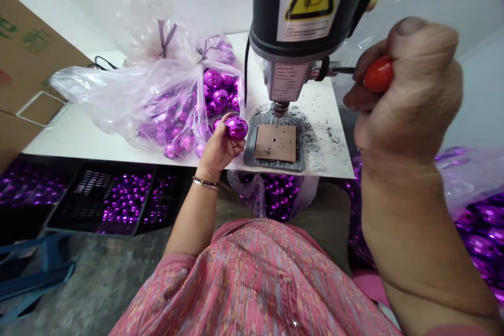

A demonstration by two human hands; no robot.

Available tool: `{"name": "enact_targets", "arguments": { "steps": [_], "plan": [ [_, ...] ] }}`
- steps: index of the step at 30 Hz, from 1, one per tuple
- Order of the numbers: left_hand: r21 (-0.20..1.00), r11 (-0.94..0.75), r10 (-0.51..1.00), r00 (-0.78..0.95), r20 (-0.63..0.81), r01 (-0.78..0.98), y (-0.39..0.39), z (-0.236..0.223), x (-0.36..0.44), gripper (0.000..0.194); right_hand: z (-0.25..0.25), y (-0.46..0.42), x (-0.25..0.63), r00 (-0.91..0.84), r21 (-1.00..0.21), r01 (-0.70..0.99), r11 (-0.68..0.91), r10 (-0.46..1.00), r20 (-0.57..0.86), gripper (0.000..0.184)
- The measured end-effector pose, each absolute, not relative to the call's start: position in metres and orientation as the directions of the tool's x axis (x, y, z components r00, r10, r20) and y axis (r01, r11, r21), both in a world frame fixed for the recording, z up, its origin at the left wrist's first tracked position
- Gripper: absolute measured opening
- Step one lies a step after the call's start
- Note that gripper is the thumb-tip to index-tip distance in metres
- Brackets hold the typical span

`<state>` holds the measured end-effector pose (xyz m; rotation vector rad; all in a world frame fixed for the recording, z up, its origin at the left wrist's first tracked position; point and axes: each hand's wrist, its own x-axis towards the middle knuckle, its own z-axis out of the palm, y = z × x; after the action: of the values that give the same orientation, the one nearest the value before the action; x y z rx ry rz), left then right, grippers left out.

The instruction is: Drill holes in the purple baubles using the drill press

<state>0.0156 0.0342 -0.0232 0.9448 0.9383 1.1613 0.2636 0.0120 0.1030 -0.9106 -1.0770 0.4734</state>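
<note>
My left hand [221, 149] grips a shiny purple mirrored ball [236, 127] beside the base of a drill press [271, 76]. Its fingers are closed round the ball, just left of the brown square plate [275, 143] with a small hole in it. The drill bit [277, 121] hangs above this plate. High on the right, my right hand [419, 84] is wrapped round the red knob [378, 74] of the press's lever. Clear plastic bags of purple balls [169, 110] lie on the table to the left of my left hand.
Dark shavings [311, 131] are scattered round the press base on the white table [98, 142]. A cardboard box [35, 58] stands at the left. Below are a black crate [86, 189] of purple balls and an open bag [281, 194] near my lap. More bagged balls [482, 231] sit at right.
</note>
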Motion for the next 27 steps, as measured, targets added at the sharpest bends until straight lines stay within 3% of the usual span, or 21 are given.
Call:
{"name": "enact_targets", "arguments": {
  "steps": [2,5,8,12,18,23,27],
  "plan": [
    [0.956,0.117,0.986,0.146,-0.080,-0.268,0.034,-0.027,0.025,0.073,0.104,0.011,0.263,0.384,-0.815,0.085,0.573,0.736,0.557,0.031],
    [0.998,0.057,0.992,0.114,-0.054,-0.024,0.034,-0.030,0.038,0.085,0.107,0.008,0.262,0.346,-0.815,0.078,0.574,0.751,0.563,0.035],
    [0.985,0.072,0.983,0.158,-0.097,0.158,0.033,-0.028,0.049,0.070,0.110,0.007,0.260,0.320,-0.819,0.077,0.569,0.763,0.561,0.036],
    [0.977,0.130,0.949,0.263,-0.172,0.167,0.034,-0.023,0.059,0.047,0.114,0.006,0.259,0.293,-0.824,0.014,0.567,0.785,0.545,0.036],
    [0.963,0.174,0.946,0.236,-0.222,0.207,0.042,-0.023,0.066,0.037,0.118,0.002,0.259,0.272,-0.835,-0.042,0.548,0.811,0.518,0.032],
    [0.948,0.152,0.956,0.203,-0.213,0.279,0.047,-0.027,0.070,0.046,0.116,0.001,0.259,0.284,-0.830,0.021,0.558,0.792,0.540,0.034],
    [0.925,0.086,0.969,0.185,-0.164,0.371,0.049,-0.030,0.072,0.058,0.114,0.001,0.259,0.288,-0.798,0.077,0.598,0.753,0.592,0.049]
  ]
}}
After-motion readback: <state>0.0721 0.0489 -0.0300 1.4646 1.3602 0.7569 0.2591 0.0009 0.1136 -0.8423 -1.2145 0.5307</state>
